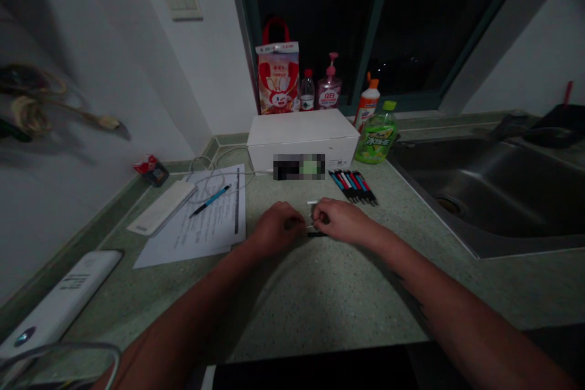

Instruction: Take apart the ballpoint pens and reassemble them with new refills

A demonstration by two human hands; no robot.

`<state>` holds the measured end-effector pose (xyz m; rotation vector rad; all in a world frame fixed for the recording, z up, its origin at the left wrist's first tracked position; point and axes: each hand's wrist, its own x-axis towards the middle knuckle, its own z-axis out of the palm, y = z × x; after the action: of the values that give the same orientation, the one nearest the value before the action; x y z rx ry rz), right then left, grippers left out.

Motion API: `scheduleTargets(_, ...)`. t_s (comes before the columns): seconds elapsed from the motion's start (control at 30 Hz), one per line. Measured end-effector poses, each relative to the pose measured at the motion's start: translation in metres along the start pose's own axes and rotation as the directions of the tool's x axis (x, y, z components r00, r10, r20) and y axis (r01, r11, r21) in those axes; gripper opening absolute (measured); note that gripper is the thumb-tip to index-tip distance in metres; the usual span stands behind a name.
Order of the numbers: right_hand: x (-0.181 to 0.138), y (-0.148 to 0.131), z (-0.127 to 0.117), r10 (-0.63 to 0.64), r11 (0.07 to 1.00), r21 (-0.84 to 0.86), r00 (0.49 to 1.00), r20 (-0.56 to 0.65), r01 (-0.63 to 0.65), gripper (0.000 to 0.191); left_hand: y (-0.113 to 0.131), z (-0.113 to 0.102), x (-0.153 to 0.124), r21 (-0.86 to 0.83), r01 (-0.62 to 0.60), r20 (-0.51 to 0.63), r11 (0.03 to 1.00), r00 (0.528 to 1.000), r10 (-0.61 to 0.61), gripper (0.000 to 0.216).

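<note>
the left hand and the right hand met low over the speckled counter, fingers curled in, fingertips just apart. a thin pale piece showed between them; it was too small and dim to tell whether either hand gripped it. a short white piece showed at the far side of the right hand's fingers, and a slim black piece at their near side.

just beyond the right hand, to the right, a row of pens in blue, red, white and black lay side by side. on the left, a blue pen lay slantwise on a printed sheet, next to a flat white case.

farther back was a white box, with a pixelated dark object in front of it. a green bottle stood by the box's right end, and the metal sink took up the far right.
</note>
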<state>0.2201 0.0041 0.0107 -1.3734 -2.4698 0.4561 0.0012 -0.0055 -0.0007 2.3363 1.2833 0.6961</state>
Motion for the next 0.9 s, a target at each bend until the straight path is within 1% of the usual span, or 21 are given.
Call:
scheduleTargets(0.03,0.0,-0.0002,0.0008,-0.001,1.0,-0.016,1.0,0.008,0.001,0.007,-0.0025,0.0,0.0017,0.025,0.033,-0.04,0.999,0.999,-0.032,0.008)
scheduleTargets(0.1,0.0003,-0.0007,0.0022,-0.007,0.999,-0.042,1.0,0.017,0.007,0.007,-0.0073,0.0003,0.0051,0.089,0.079,-0.073,0.993,0.995,-0.073,0.01)
scheduleTargets(0.23,0.001,0.0004,0.0042,-0.024,0.997,-0.073,1.0,0.015,0.025,0.008,-0.0118,0.0008,0.0083,0.167,0.095,-0.048,0.981,0.995,-0.088,0.011)
scheduleTargets(0.43,0.0015,0.0059,0.0039,-0.017,0.994,-0.109,1.0,0.016,0.019,0.008,-0.0097,-0.0047,0.0048,0.155,0.082,-0.019,0.985,0.997,-0.08,0.012)
scheduleTargets(0.6,0.0011,0.006,0.0015,-0.009,0.99,-0.142,1.0,0.017,0.012,0.007,-0.0116,-0.0086,0.0022,0.182,0.068,0.015,0.981,0.997,-0.072,0.013)
scheduleTargets(0.77,0.0007,0.0052,-0.0002,-0.001,0.991,-0.131,1.0,0.027,0.005,0.007,-0.0101,-0.0072,0.0032,0.196,0.07,0.009,0.978,0.997,-0.073,0.016)
scheduleTargets(0.9,0.0026,0.004,0.0039,-0.014,0.994,-0.109,0.999,0.034,0.017,0.006,-0.0043,-0.0024,0.0035,0.181,0.079,0.01,0.98,0.997,-0.082,0.015)
